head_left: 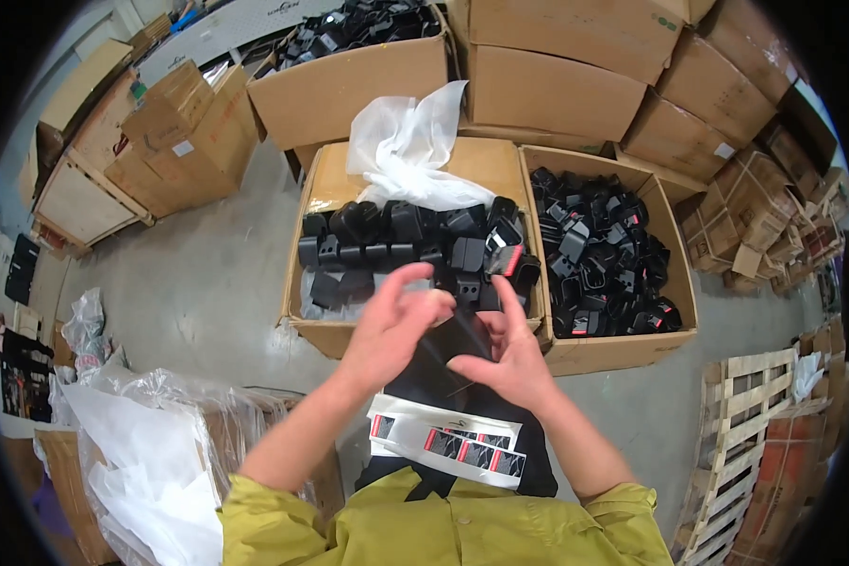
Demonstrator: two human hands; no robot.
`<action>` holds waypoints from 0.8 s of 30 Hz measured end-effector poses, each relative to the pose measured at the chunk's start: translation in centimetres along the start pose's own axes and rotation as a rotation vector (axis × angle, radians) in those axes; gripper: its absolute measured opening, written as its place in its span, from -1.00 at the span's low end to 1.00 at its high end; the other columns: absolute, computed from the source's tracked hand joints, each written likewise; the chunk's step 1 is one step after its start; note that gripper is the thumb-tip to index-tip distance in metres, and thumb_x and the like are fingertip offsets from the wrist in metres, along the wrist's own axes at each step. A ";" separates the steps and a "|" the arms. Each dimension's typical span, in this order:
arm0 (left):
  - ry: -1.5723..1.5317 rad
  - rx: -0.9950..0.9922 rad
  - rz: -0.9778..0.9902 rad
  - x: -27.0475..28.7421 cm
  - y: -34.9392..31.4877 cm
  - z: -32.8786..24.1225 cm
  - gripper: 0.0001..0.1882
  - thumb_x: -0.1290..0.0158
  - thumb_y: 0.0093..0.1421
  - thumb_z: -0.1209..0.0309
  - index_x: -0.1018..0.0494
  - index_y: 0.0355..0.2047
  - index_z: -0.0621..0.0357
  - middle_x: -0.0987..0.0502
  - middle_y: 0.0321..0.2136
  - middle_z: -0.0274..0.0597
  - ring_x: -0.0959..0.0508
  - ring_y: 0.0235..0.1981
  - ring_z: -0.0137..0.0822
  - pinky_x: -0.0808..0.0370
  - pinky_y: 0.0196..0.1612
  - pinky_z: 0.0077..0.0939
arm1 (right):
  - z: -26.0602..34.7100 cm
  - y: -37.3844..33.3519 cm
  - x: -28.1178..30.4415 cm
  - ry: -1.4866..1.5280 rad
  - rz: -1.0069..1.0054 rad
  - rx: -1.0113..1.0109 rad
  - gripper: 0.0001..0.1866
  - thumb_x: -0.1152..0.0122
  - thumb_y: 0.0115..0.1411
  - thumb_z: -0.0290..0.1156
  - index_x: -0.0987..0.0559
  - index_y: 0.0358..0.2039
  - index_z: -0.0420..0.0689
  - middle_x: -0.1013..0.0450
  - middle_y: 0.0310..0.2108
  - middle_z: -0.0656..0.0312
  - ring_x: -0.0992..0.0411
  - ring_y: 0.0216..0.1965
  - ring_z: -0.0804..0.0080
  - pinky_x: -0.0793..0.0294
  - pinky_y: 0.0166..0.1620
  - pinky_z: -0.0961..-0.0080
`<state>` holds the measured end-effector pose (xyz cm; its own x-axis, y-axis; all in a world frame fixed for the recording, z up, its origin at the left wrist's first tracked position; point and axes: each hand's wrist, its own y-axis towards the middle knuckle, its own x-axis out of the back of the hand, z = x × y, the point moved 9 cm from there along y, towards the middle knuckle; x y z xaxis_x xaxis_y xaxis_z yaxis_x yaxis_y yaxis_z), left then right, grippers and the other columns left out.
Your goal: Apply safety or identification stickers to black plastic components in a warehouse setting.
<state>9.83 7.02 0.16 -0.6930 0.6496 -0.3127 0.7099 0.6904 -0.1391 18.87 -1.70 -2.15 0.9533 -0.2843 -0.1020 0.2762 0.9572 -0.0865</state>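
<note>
Both my hands are over the near edge of an open carton, with a dark, smooth black plastic part between them. My left hand has its fingers curled at the part's upper end. My right hand grips its right side, thumb below and index finger stretched up. At that fingertip is a red-and-black label; whether it sticks to the finger or to a part behind cannot be told. A white strip of red-and-black stickers lies across my lap. Rows of black plastic parts fill the carton.
A second carton on the right holds loose black parts, some labelled. White wrapping lies on the first carton's far side. Stacked boxes stand behind; a wooden pallet is at right, plastic-wrapped goods at left.
</note>
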 end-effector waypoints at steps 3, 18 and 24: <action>-0.050 -0.106 -0.017 -0.9 -3.8 0.5 -0.56 0.13 0.15 0.49 -0.06 0.03 0.29 -0.36 -0.15 -0.09 -0.34 -0.10 -0.40 -0.25 -0.02 -0.55 | -0.5 -0.6 1.7 0.429 -0.136 0.057 0.01 -0.28 -0.15 -0.56 0.26 0.15 -0.22 -0.24 -0.12 0.01 -0.30 -0.14 0.39 -0.29 -0.06 0.49; -0.144 -0.002 -0.034 -0.9 -8.0 4.4 -0.69 0.17 0.18 0.39 -0.25 -0.11 0.31 -0.40 -0.21 -0.23 -0.38 -0.20 -0.48 -0.30 -0.11 -0.60 | 2.4 -6.8 -0.8 0.409 0.032 0.104 -0.87 -0.11 -0.04 -0.63 -0.41 -0.42 -0.23 -0.30 -0.20 0.22 -0.29 -0.25 0.61 -0.31 -0.23 0.69; -0.126 0.041 0.012 -1.4 -9.1 5.8 -0.74 0.21 0.20 0.47 -0.21 -0.12 0.32 -0.40 -0.25 -0.22 -0.38 -0.25 -0.52 -0.32 -0.17 -0.68 | 0.3 -7.9 -3.5 0.291 0.123 -0.127 -0.96 -0.08 0.06 -0.55 -0.42 -0.47 -0.24 -0.37 -0.54 0.38 -0.28 -0.53 0.81 -0.28 -0.46 0.83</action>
<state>5.11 -2.02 -3.55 -0.6647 0.6109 -0.4301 0.7247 0.6671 -0.1724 13.39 -8.27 -0.80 0.8984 -0.1885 -0.3967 0.1265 0.9760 -0.1773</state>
